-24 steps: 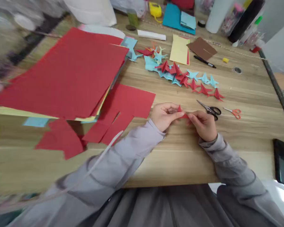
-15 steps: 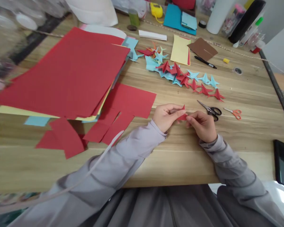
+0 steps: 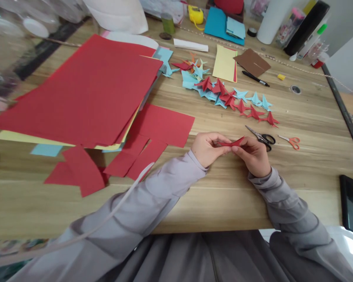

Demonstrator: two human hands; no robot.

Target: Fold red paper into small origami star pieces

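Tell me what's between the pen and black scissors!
The head view shows blue folded shapes and red folded shapes between the pen and black scissors.

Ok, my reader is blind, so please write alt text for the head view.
Left hand and right hand pinch folded red paper above a wooden table. Beyond lie red and blue paper birds; two pairs of scissors are near the right hand, large red sheets at left.

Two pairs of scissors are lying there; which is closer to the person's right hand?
The black-handled scissors, just beside the right hand; the orange-handled scissors look smaller and lie farther off to the right.
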